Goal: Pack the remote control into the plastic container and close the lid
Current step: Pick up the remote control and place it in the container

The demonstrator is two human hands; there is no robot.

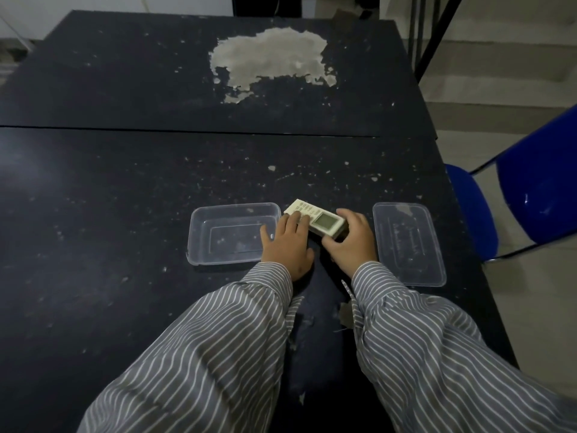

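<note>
Hands meet on the remote control (315,220), right hand (351,242) clasping its screen end, left hand (288,242) fingers laid flat on its keys, so pickup seems underway; next, carry it toward nine o'clock into the empty plastic container (232,234), lid (409,245) waiting at three o'clock.

White remote control (315,221), grey-striped sleeves (237,332), blue chair (537,185).

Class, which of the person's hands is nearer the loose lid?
Right. The right hand grips the remote's screen end just beside the lid; the left hand lies farther away, over the container's edge.
</note>
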